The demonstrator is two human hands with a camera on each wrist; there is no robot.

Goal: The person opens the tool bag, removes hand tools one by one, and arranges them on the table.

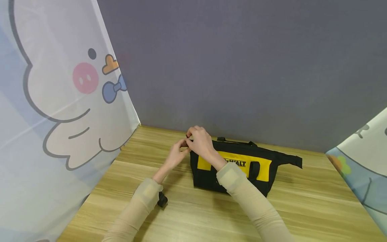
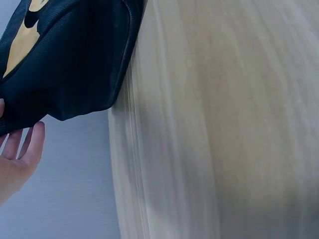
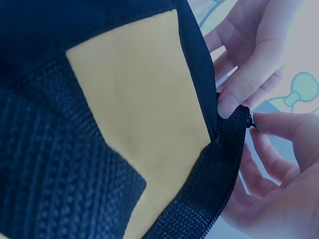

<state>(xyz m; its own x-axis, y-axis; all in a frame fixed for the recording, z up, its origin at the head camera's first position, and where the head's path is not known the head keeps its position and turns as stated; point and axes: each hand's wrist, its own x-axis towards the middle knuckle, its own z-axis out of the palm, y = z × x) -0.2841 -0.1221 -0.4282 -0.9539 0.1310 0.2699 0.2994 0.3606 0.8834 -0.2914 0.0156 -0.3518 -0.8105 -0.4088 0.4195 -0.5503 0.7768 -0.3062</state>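
Observation:
A black and yellow tool bag (image 1: 232, 181) with "DeWALT" lettering stands upright on the wooden table. Both hands meet at the left end of its top edge. My left hand (image 1: 175, 156) pinches the black fabric at that end, thumb on the near side in the right wrist view. From above, my right hand (image 1: 201, 143) reaches to the same corner. Its thumb and finger pinch a small zipper pull (image 3: 250, 121) at the end of the zipper (image 3: 219, 214). In the left wrist view, fingers (image 2: 36, 142) touch the bag's top edge.
A black strap handle (image 1: 255, 169) hangs on the bag's front, and another handle rises behind. A fabric tab (image 1: 294, 160) sticks out to the right. The grey wall (image 1: 242, 67) stands close behind the bag, with a cartoon-printed sheet (image 1: 60, 117) on the left.

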